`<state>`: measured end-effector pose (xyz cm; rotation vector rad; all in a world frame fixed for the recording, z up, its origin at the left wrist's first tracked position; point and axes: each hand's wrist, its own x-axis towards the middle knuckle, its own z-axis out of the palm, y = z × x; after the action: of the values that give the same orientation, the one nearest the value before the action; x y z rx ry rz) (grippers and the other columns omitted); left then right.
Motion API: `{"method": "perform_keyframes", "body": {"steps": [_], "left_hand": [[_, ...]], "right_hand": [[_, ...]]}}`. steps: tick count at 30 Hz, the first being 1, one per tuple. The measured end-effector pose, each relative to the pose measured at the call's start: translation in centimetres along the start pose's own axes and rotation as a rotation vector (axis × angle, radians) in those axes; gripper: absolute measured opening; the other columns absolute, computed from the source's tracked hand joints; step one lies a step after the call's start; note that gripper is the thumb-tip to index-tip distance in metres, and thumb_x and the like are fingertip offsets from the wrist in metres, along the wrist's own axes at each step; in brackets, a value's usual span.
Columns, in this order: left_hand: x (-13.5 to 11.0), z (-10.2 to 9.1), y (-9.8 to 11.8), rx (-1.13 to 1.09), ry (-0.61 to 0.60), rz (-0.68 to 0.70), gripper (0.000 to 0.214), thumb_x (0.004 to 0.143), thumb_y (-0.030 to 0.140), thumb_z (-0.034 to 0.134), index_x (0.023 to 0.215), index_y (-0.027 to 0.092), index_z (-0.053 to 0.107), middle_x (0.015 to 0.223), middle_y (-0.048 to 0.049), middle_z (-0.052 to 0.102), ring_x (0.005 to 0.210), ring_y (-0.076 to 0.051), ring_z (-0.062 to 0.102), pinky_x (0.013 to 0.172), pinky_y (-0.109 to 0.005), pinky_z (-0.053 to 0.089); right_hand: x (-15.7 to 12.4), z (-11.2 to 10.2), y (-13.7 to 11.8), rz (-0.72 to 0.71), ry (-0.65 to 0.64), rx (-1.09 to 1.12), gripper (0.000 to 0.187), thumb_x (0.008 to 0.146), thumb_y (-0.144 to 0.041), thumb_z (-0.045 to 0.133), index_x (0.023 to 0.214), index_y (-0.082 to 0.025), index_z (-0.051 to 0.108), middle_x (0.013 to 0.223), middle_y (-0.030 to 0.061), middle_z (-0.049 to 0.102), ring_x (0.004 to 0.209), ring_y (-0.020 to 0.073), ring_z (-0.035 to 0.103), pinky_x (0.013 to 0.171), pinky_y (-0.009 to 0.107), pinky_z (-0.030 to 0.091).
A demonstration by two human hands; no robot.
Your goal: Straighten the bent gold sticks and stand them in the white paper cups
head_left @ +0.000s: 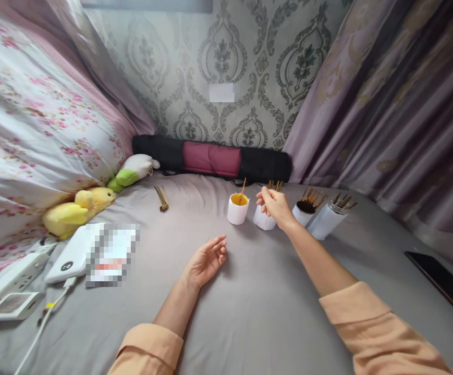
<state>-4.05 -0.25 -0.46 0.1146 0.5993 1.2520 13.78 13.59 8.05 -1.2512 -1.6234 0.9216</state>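
Note:
My right hand [273, 204] reaches forward over a white cup [264, 219], fingers pinched around thin brown sticks [273, 184] that poke up behind it. To its left stands a white cup with a yellow inside [237, 208] holding one stick [243, 188]. To its right are two more white cups [303, 212] [327, 221] filled with several sticks. My left hand [206, 261] lies on the grey sheet [249, 302], palm up, fingers loosely curled and holding nothing. A small bundle of sticks [162, 198] lies apart at the left.
Yellow plush toy [78, 207] and green-white plush toy [132, 172] lie by a floral pillow [34, 130]. A white power bank [73, 256], power strip [11, 281] and cable sit at left. A black and maroon bag [212, 159] lines the wall. A dark phone [443, 284] lies at right.

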Motion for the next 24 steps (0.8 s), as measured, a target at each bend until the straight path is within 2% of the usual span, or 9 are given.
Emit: {"method": "perform_keyframes", "body": {"steps": [11,18,24], "left_hand": [[0.1,-0.2,-0.2,0.013,0.005,0.014,0.017,0.076,0.009,0.055,0.093,0.008,0.059,0.076,-0.0051,0.06,0.06,-0.008,0.055,0.053,-0.018,0.046],[0.1,-0.3,-0.2,0.014,0.009,0.034,0.013,0.076,0.009,0.054,0.087,0.008,0.06,0.076,-0.0056,0.06,0.061,-0.008,0.056,0.053,-0.018,0.046],[-0.1,-0.2,-0.3,0.022,0.006,0.065,0.009,0.076,0.009,0.055,0.083,0.009,0.06,0.074,-0.0055,0.06,0.06,-0.008,0.055,0.053,-0.018,0.045]], "right_hand": [[-4.4,2.3,1.7,0.089,-0.087,0.113,0.046,0.079,-0.057,0.038,0.07,-0.015,0.054,0.056,0.0008,0.055,0.036,0.0062,0.046,0.03,0.016,0.029],[-6.9,4.9,3.8,0.118,-0.15,0.069,0.045,0.08,-0.054,0.036,0.067,-0.015,0.054,0.053,-0.0007,0.053,0.037,0.0053,0.046,0.035,0.016,0.031],[-7.8,6.6,5.2,0.144,-0.187,0.019,0.049,0.08,-0.056,0.032,0.066,-0.015,0.054,0.051,-0.0002,0.053,0.034,0.0057,0.045,0.035,0.016,0.031]]}}
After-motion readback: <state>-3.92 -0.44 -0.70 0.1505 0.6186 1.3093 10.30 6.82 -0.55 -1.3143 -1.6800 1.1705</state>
